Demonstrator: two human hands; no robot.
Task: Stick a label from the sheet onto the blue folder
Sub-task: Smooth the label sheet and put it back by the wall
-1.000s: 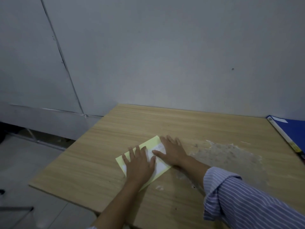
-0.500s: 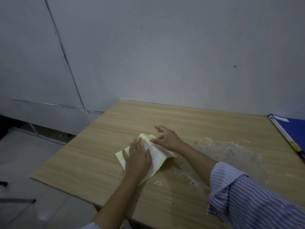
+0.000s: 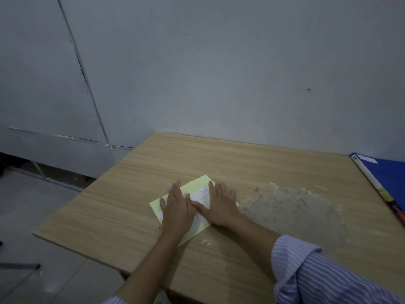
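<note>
A yellow label sheet (image 3: 197, 185) with white labels lies flat on the wooden table (image 3: 135, 194), near its left front part. My left hand (image 3: 176, 208) rests palm down on the sheet's left half, fingers spread. My right hand (image 3: 221, 204) lies flat on the sheet's right side, fingers apart, and holds nothing. The two hands touch at the thumbs. The blue folder (image 3: 388, 178) lies at the table's far right edge, well away from both hands and partly cut off by the frame.
A rough whitish patch of residue (image 3: 291, 207) covers the table between the sheet and the folder. A grey wall (image 3: 219, 73) stands right behind the table. The table's left and front edges drop to a tiled floor (image 3: 32, 216).
Half a second ago my right hand pinched and lifted the sheet's right edge, curling it up. Now the sheet lies flat again and that hand presses down on it.
</note>
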